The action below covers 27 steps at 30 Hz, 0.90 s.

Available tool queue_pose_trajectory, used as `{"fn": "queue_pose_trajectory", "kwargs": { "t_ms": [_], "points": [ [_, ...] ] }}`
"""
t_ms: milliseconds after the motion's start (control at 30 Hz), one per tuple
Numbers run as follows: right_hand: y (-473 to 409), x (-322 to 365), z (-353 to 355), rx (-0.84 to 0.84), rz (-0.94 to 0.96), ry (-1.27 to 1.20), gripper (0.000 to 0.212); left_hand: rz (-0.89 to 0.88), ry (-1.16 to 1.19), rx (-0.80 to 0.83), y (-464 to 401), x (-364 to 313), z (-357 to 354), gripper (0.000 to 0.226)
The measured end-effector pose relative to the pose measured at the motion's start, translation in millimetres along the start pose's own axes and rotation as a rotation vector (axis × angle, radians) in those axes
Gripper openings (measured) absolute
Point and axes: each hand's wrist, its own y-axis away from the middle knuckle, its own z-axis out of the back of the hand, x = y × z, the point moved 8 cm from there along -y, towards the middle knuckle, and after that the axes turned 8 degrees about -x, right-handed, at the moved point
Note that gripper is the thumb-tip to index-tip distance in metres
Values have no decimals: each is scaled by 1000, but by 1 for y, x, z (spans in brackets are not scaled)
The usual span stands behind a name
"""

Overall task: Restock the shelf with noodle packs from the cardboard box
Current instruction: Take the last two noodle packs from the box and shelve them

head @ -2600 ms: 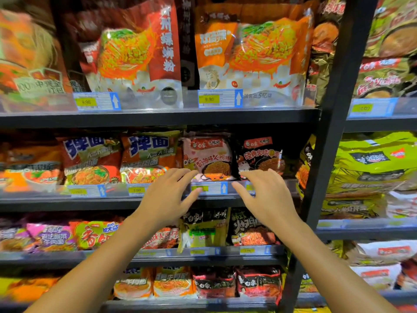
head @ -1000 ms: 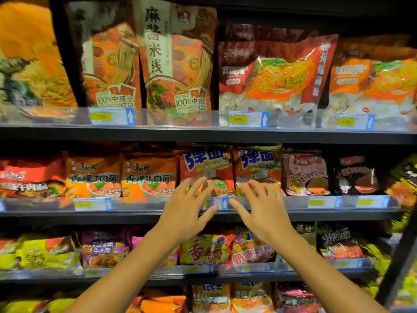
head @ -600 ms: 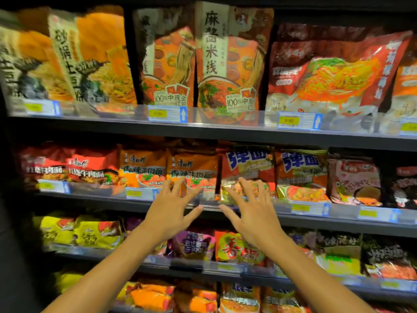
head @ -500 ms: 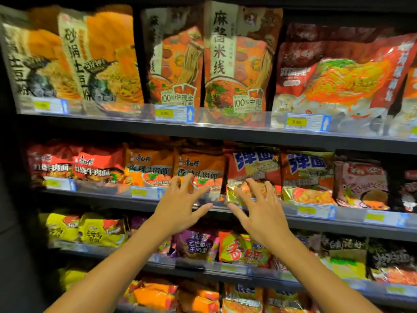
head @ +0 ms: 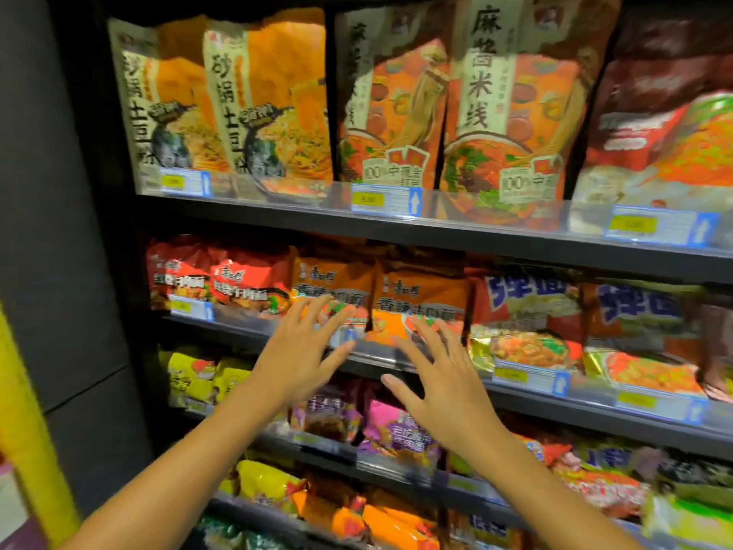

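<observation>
Both my hands reach toward the second shelf (head: 515,394) of a dark store rack. My left hand (head: 301,351) has spread, straight fingers in front of an orange noodle pack (head: 333,283). My right hand (head: 440,375) is also spread, its fingertips just below a second orange noodle pack (head: 420,299). Neither hand holds anything. Red noodle packs (head: 214,279) stand to the left of the orange ones, and red-and-blue packs (head: 527,307) to the right. The cardboard box is out of view.
Tall orange bags (head: 269,105) fill the top shelf behind price tags (head: 384,200). Yellow and pink packs (head: 392,426) line the lower shelves. A dark side panel (head: 59,232) closes the rack on the left, with a yellow edge (head: 23,430) beside it.
My view and both hands have slid left along the second shelf, from the pink and black packs past the red-and-blue ones to the orange packs. Both hands stay spread and empty.
</observation>
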Motion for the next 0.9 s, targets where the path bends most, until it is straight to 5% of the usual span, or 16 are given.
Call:
{"fn": "queue_pose_trajectory", "kwargs": {
  "t_ms": [233, 433, 667, 900],
  "points": [
    [-51, 92, -32, -2, 56, -51, 80, 118, 22, -48, 17, 128, 17, 69],
    [-114, 176, -70, -110, 94, -132, 65, 31, 124, -67, 19, 198, 24, 57],
    [-152, 187, -101, -23, -108, 47, 66, -2, 142, 131, 7, 217, 3, 61],
    [-163, 188, -100, -134, -128, 205, 69, 2, 93, 73, 0, 221, 2, 60]
  ]
}}
